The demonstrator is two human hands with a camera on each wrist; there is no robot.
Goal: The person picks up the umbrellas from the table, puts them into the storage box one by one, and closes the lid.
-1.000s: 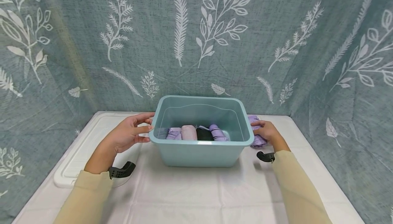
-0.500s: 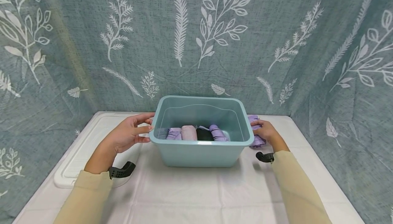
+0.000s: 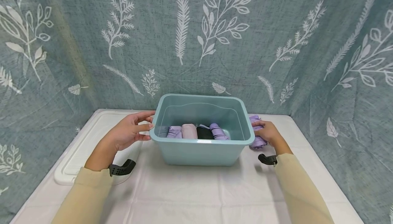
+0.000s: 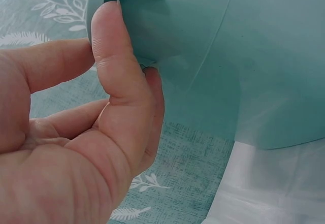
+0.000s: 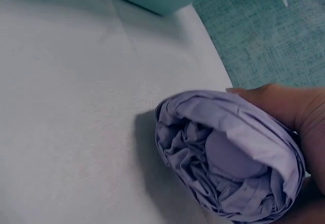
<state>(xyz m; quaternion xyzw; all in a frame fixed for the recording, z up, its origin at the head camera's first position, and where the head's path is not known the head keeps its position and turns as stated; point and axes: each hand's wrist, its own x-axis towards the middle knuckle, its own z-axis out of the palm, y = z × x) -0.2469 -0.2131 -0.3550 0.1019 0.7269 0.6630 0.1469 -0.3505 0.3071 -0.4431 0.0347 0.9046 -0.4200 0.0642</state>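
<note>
A blue-green plastic bin [image 3: 196, 154] stands at the middle of the table. Several rolled cloths, among them a pink roll [image 3: 189, 131], a black roll [image 3: 204, 133] and a lilac roll [image 3: 218, 132], lie in a row inside it. At the bin's left rim, my left hand [image 3: 129, 132] holds the edge with thumb and fingers, as the left wrist view also shows. To the right of the bin, my right hand [image 3: 267, 131] grips a rolled lilac cloth [image 5: 228, 153]. The roll's open end faces the right wrist camera, its folds tucked inside. Part of the roll is hidden behind the hand.
A white lid [image 3: 75, 152] lies flat on the table at the left, partly under the left arm. White cloth covers the table [image 3: 184, 196]. Blue-green leaf-patterned curtains [image 3: 184, 46] close in the back and both sides.
The head view has tilted very slightly. Both hands keep nearly the same places, the left at the bin's rim and the right on the lilac roll, which has shifted only a little.
</note>
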